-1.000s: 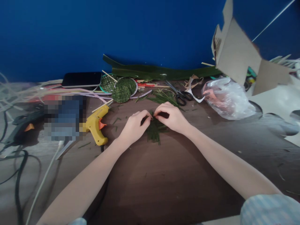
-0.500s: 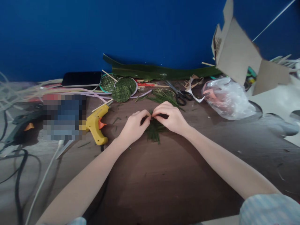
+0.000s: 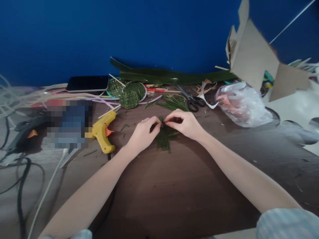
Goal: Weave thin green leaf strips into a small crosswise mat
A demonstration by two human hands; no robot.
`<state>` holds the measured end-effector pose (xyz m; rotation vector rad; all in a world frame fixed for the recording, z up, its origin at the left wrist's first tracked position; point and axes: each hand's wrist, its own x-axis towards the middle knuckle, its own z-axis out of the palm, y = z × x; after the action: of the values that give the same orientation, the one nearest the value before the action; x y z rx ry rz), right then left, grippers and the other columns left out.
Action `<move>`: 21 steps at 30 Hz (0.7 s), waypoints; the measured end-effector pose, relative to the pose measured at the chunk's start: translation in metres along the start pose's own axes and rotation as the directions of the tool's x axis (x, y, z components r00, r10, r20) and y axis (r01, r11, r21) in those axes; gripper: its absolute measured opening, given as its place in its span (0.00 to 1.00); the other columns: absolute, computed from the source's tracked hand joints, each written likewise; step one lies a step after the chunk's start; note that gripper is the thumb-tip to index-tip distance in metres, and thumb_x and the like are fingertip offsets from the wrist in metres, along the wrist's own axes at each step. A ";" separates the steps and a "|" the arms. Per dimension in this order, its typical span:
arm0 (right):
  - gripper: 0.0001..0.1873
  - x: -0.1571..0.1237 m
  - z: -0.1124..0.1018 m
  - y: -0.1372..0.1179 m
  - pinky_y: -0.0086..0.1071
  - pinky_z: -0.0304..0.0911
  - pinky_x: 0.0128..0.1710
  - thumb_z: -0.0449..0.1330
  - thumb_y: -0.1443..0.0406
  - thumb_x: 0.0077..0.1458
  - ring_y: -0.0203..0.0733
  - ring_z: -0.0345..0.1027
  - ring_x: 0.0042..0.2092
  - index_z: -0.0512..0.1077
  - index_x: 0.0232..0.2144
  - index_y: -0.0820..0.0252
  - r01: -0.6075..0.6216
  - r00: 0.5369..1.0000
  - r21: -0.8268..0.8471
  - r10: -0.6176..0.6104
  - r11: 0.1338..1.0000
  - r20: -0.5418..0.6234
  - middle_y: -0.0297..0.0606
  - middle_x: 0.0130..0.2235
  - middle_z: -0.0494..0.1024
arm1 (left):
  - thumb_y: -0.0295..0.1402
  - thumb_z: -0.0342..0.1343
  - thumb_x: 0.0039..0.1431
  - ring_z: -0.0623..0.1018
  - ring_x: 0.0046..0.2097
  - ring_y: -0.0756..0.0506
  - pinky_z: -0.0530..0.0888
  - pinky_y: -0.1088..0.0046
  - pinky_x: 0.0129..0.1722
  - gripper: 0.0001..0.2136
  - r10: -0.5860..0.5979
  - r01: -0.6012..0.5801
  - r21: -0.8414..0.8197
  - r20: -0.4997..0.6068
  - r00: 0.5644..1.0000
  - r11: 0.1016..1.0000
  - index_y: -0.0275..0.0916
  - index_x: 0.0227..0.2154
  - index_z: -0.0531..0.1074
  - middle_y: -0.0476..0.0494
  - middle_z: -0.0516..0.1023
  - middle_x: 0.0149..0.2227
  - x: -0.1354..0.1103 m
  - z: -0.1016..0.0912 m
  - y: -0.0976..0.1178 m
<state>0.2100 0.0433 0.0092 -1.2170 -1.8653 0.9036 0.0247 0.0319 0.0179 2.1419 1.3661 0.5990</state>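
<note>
Between my hands, low over the brown table, is a small weave of dark green leaf strips, its loose ends fanning toward me and to the right. My left hand pinches the far left part of it between thumb and fingertips. From the other side my right hand pinches at the far right part, thumb and forefinger pressed together on a strip. The fingertips hide where the strips cross. A pile of loose leaf strips lies just beyond my hands.
Scissors lie behind my right hand. A yellow glue gun is left of my left hand. Round woven leaf discs, a phone and a long green leaf lie along the back. Rightward are a plastic bag and cardboard.
My right hand has shifted slightly to the right, its fingertips drawing a little away from my left. My left hand stays nearly in place on the weave.
</note>
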 end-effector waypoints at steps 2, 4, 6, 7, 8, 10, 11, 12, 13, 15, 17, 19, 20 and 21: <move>0.02 0.001 -0.002 0.000 0.34 0.61 0.33 0.62 0.66 0.47 0.37 0.66 0.31 0.75 0.27 0.58 -0.023 1.000 -0.002 0.023 1.000 0.019 0.34 0.30 0.75 | 0.29 0.46 0.57 0.74 0.37 0.46 0.69 0.70 0.40 0.06 -0.004 0.004 0.009 -0.001 1.000 1.000 0.39 0.31 0.68 0.47 0.76 0.34 0.000 0.000 0.000; 0.02 0.002 -0.003 0.001 0.34 0.60 0.33 0.62 0.66 0.47 0.36 0.66 0.31 0.75 0.26 0.57 -0.027 0.999 0.000 0.027 1.000 0.037 0.34 0.30 0.75 | 0.29 0.46 0.57 0.74 0.37 0.46 0.69 0.70 0.40 0.06 -0.004 0.004 0.010 -0.001 1.000 1.000 0.40 0.31 0.68 0.47 0.76 0.34 0.000 0.000 0.000; 0.01 0.002 -0.005 0.001 0.34 0.61 0.36 0.62 0.66 0.47 0.37 0.66 0.34 0.74 0.25 0.57 0.023 0.998 -0.001 -0.022 1.000 0.061 0.34 0.31 0.75 | 0.29 0.46 0.57 0.74 0.36 0.47 0.69 0.71 0.40 0.06 -0.003 0.003 0.009 -0.001 1.000 1.000 0.40 0.31 0.68 0.47 0.76 0.33 0.000 0.000 0.000; 0.01 0.002 -0.006 0.001 0.35 0.61 0.37 0.62 0.66 0.47 0.38 0.66 0.36 0.73 0.25 0.57 0.060 0.995 -0.001 -0.060 0.998 0.073 0.34 0.32 0.74 | 0.29 0.46 0.57 0.74 0.36 0.47 0.69 0.71 0.40 0.06 -0.003 0.003 0.008 -0.001 1.000 1.000 0.40 0.31 0.68 0.47 0.76 0.33 0.000 0.000 0.000; 0.02 0.003 -0.007 0.002 0.36 0.61 0.39 0.62 0.66 0.48 0.38 0.66 0.38 0.73 0.24 0.57 0.098 0.992 -0.001 -0.097 0.995 0.085 0.35 0.33 0.74 | 0.29 0.46 0.57 0.74 0.36 0.47 0.69 0.71 0.40 0.06 -0.002 0.002 0.007 -0.002 1.000 1.000 0.40 0.31 0.68 0.47 0.76 0.33 0.000 0.000 0.000; 0.02 0.003 -0.010 0.002 0.36 0.61 0.41 0.63 0.66 0.48 0.39 0.66 0.40 0.73 0.24 0.57 0.138 0.985 -0.002 -0.137 0.990 0.109 0.36 0.37 0.73 | 0.29 0.46 0.57 0.74 0.37 0.47 0.69 0.71 0.40 0.06 0.001 -0.001 0.006 -0.004 1.000 1.000 0.40 0.32 0.68 0.48 0.76 0.33 0.000 0.000 0.000; 0.02 0.003 -0.010 0.002 0.36 0.61 0.41 0.62 0.66 0.48 0.39 0.66 0.40 0.73 0.25 0.57 0.137 0.984 -0.001 -0.136 0.991 0.119 0.36 0.37 0.73 | 0.29 0.46 0.57 0.74 0.37 0.47 0.69 0.71 0.40 0.06 0.003 -0.003 0.005 -0.005 1.000 1.000 0.40 0.32 0.68 0.48 0.76 0.34 0.000 0.000 0.000; 0.02 0.003 -0.011 0.002 0.36 0.61 0.40 0.62 0.66 0.48 0.39 0.66 0.40 0.73 0.25 0.57 0.132 0.983 0.002 -0.131 0.991 0.130 0.36 0.38 0.73 | 0.29 0.46 0.57 0.74 0.37 0.47 0.69 0.71 0.40 0.06 0.004 -0.004 0.005 -0.004 1.000 1.000 0.40 0.32 0.68 0.48 0.76 0.34 0.000 0.000 0.000; 0.02 0.003 -0.011 0.002 0.36 0.61 0.40 0.62 0.67 0.48 0.39 0.67 0.40 0.73 0.25 0.57 0.125 0.982 0.006 -0.124 0.992 0.141 0.36 0.37 0.73 | 0.29 0.46 0.57 0.74 0.37 0.47 0.69 0.71 0.40 0.06 0.004 -0.004 0.007 -0.002 1.000 1.000 0.40 0.32 0.68 0.47 0.76 0.33 0.000 0.000 0.000; 0.02 0.003 -0.011 0.002 0.36 0.62 0.41 0.62 0.68 0.48 0.39 0.68 0.39 0.73 0.25 0.57 0.114 0.981 0.014 -0.115 0.993 0.157 0.35 0.35 0.75 | 0.29 0.46 0.57 0.74 0.37 0.47 0.69 0.71 0.40 0.06 0.000 0.000 0.010 0.004 1.000 1.000 0.39 0.31 0.68 0.47 0.76 0.33 0.000 0.000 0.000; 0.02 0.002 -0.011 0.002 0.36 0.62 0.42 0.61 0.68 0.48 0.39 0.68 0.38 0.73 0.25 0.57 0.101 0.982 0.017 -0.102 0.995 0.161 0.34 0.33 0.76 | 0.29 0.46 0.57 0.74 0.37 0.46 0.69 0.70 0.40 0.06 -0.003 0.003 0.009 0.005 1.000 1.000 0.39 0.31 0.68 0.47 0.76 0.33 0.000 0.000 0.000; 0.02 0.001 -0.011 0.002 0.36 0.62 0.41 0.61 0.68 0.48 0.38 0.68 0.37 0.74 0.26 0.57 0.073 0.984 0.017 -0.075 0.997 0.159 0.34 0.32 0.76 | 0.29 0.46 0.58 0.74 0.37 0.47 0.68 0.70 0.40 0.06 -0.002 0.002 0.005 0.005 1.000 1.000 0.39 0.32 0.68 0.47 0.76 0.33 0.000 0.000 0.000; 0.02 0.001 -0.010 0.001 0.35 0.63 0.40 0.62 0.68 0.48 0.37 0.68 0.36 0.74 0.26 0.57 0.055 0.986 0.017 -0.057 0.998 0.159 0.34 0.32 0.76 | 0.29 0.47 0.58 0.74 0.37 0.47 0.68 0.71 0.40 0.06 -0.001 0.001 0.003 0.004 1.000 1.000 0.39 0.32 0.68 0.47 0.75 0.33 0.000 0.000 0.000; 0.01 0.001 -0.010 0.001 0.34 0.63 0.38 0.62 0.68 0.47 0.37 0.68 0.35 0.74 0.26 0.58 0.036 0.986 0.018 -0.038 0.999 0.161 0.34 0.32 0.76 | 0.29 0.47 0.58 0.74 0.37 0.47 0.68 0.71 0.40 0.06 -0.001 0.001 0.004 0.004 1.000 1.000 0.39 0.32 0.68 0.47 0.75 0.33 0.000 0.000 0.000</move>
<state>0.2190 0.0460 0.0135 -1.1246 -1.9978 1.0203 0.0247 0.0317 0.0176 2.1443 1.3674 0.5918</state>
